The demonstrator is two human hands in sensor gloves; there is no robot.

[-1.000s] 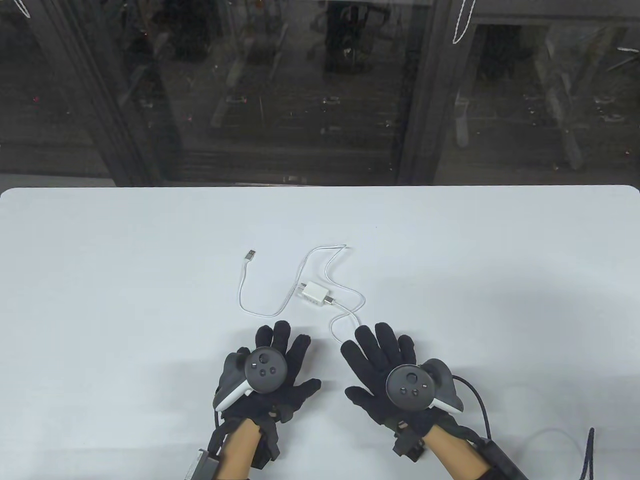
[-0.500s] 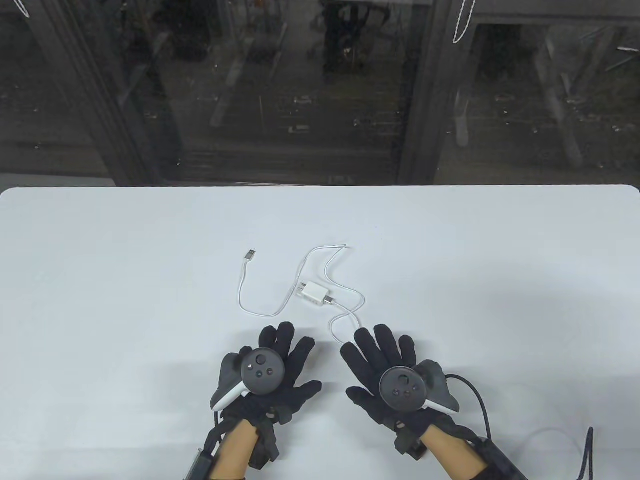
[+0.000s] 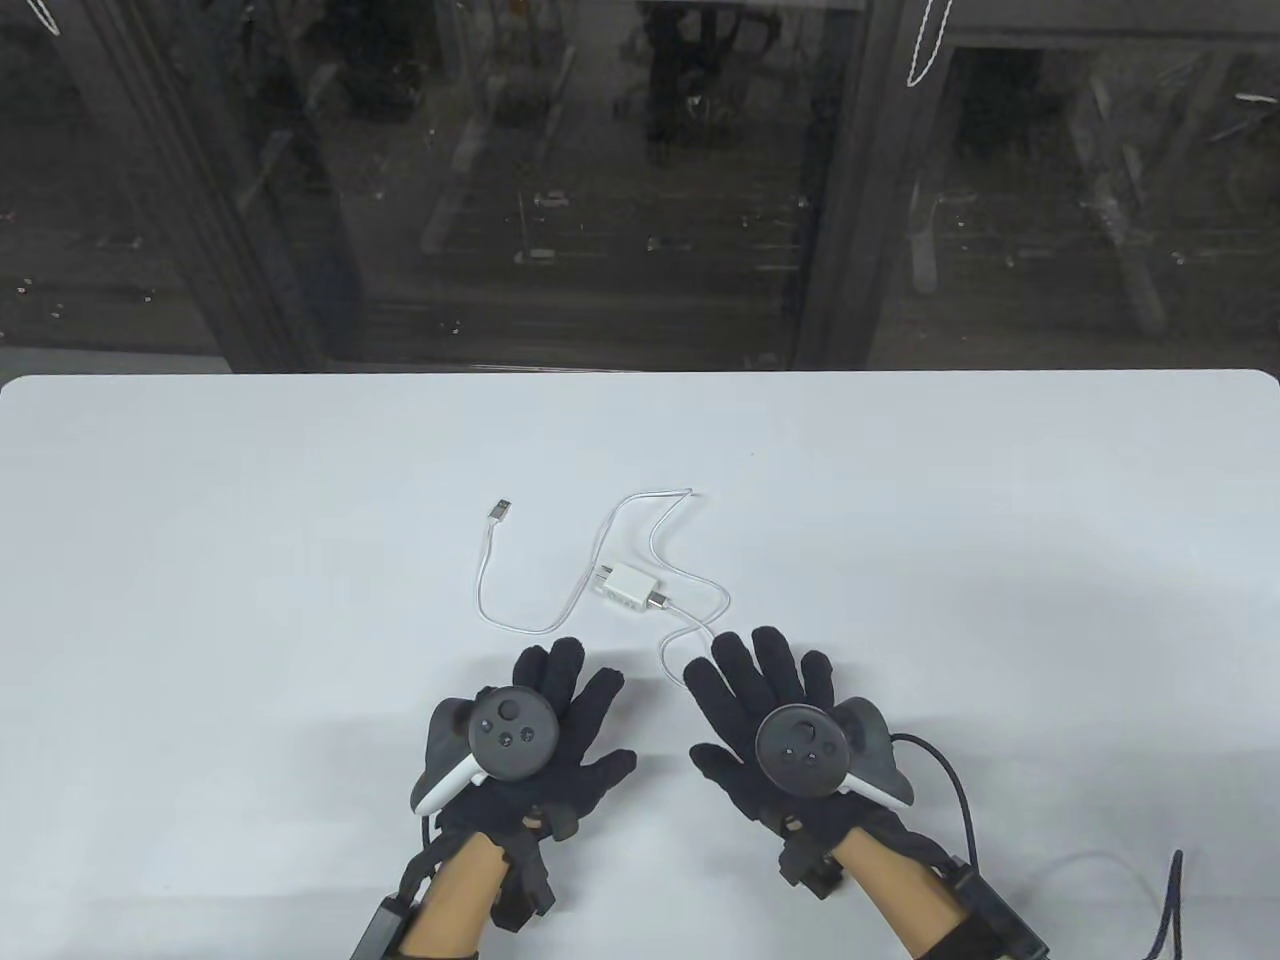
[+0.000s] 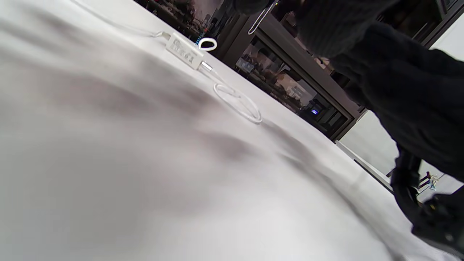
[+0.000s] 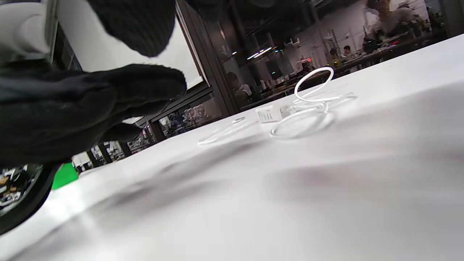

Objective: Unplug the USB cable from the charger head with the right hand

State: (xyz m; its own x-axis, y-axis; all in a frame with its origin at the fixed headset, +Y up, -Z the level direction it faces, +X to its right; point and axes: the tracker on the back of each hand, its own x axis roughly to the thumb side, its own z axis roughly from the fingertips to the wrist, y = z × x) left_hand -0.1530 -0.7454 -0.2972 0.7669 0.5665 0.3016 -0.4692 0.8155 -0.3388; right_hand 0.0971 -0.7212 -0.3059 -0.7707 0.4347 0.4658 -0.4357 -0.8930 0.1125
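The charger (image 3: 627, 586) is lying near the middle of the tabletop (image 3: 200, 560), with the cable (image 3: 690, 575) plugged into its end facing 4 o'clock. From the plug (image 3: 657, 601) the cable is looping toward 5 o'clock, then running up to 12 o'clock and round to a free connector (image 3: 500, 511) at 10 o'clock of the charger. The right hand (image 3: 775, 735) is lying flat with fingers spread, holding nothing, its fingertips just beside the nearest loop. The left hand (image 3: 535, 740) is likewise spread and gripping nothing, at 7 o'clock of the charger. Both items are judged light: the charger is a small rigid block likely to slide on the smooth surface, and the cable is thin, limp and springy. Pulling on the cord risks dragging the charger, so the recommended grip is a pinch on the rigid plug, with the charger body being steadied. Grey printing is showing on the charger's side face in the left wrist view (image 4: 182, 50), but it is too small to read.
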